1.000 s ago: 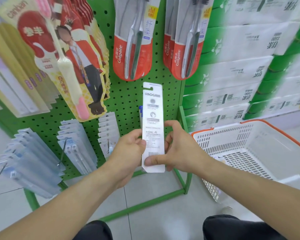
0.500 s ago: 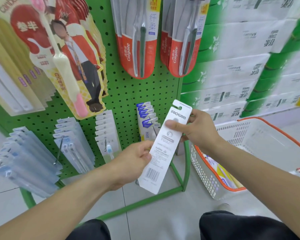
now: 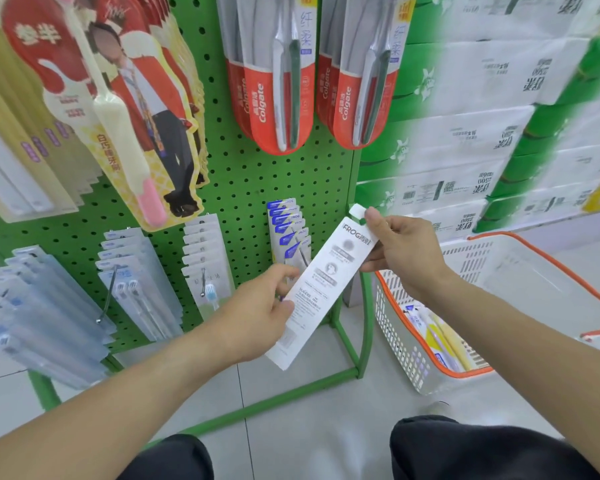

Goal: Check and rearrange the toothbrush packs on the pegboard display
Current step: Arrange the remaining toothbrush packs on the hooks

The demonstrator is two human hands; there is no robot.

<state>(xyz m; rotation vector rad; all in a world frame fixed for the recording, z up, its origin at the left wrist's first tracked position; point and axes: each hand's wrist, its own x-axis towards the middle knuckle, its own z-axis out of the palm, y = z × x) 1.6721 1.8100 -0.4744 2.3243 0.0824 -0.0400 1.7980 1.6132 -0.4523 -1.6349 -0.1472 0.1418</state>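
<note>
Left hand (image 3: 257, 317) pinches the lower half of the white toothbrush pack (image 3: 323, 289) by its left edge, thumb on the printed face, other fingers behind and not visible. Pack tilted, top leaning right, held in the air in front of the lower right corner of the pegboard (image 3: 243, 174), printed back toward the camera. Right hand (image 3: 400, 252) pinches the top of the pack just below the hang tab, thumb on the face, fingers curled behind. Judgement: pack is under inspection and should go onto the hook with the matching blue-and-white packs (image 3: 288, 230), just behind it at the board's lower right. To do this well: turn the pack front outward, let the right hand steer the tab hole onto the hook tip while the left steadies the bottom, then slide it back flush. Basket (image 3: 534, 258), white with orange rim, stands right of the board's right edge; it holds a few yellow and blue-and-white packs at its near left corner, otherwise contents unclear.
</note>
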